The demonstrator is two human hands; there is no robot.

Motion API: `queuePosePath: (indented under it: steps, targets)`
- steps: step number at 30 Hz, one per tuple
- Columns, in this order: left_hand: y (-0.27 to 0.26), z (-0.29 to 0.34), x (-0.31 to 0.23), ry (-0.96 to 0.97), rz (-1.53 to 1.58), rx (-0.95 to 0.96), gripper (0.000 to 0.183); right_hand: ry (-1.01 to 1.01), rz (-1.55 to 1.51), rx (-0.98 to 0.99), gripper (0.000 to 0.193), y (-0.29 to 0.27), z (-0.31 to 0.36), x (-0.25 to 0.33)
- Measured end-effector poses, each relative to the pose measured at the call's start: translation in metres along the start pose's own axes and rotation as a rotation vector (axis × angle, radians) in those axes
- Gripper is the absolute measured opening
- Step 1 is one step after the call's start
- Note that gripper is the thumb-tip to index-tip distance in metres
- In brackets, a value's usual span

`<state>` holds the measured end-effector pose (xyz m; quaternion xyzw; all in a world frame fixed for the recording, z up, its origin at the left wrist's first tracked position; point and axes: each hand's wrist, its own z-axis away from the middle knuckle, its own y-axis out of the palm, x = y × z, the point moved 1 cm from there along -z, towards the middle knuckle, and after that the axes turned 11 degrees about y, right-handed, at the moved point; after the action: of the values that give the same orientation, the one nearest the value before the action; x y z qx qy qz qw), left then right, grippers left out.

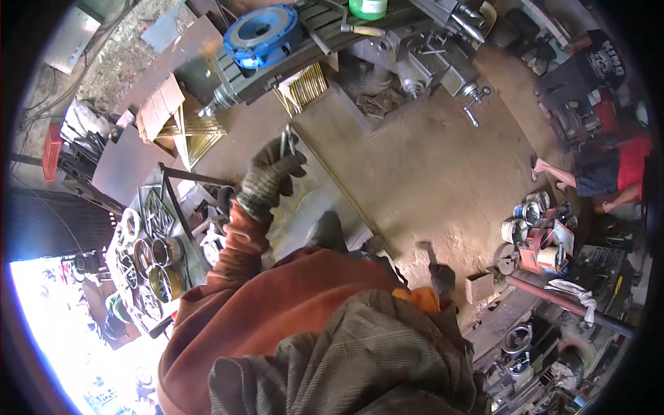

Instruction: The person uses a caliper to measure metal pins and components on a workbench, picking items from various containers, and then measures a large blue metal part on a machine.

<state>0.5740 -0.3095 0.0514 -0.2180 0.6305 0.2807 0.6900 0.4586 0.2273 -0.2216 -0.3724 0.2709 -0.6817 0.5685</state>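
My left hand (266,178), in a grey knitted glove with an orange sleeve behind it, is raised over the floor left of the middle. Its fingers are closed round a small, narrow metal piece (287,142) that sticks up beyond them; its exact kind is too small to tell. Low at my right side, my right hand (443,278) shows as a dark glove beside my orange clothing. A hammer (427,250), its blunt head pointing away from me, appears to be in its grip; the fingers are in shadow. My dark boot (327,232) stands below the left hand.
A machine table (277,86) ahead carries a blue round casting (261,34). Bundles of brass-coloured rods (304,88) lean beneath. A metal-framed table (197,242) with rings stands left. Cans (532,211) and a loaded bench (505,318) are right. Another person (609,166) is at far right.
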Motion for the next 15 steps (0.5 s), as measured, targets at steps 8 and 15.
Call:
queuePosePath:
  steps: [8, 15]
  targets:
    - [-0.041, -0.070, -0.024, 0.001, 0.019, -0.036, 0.043, 0.068, -0.820, 0.103, 0.033, -0.104, -0.031, 0.207]
    - [-0.071, -0.166, -0.076, 0.228, 0.062, -0.096, 0.055, -0.220, -0.593, 0.055, 0.033, -0.130, -0.041, 0.353]
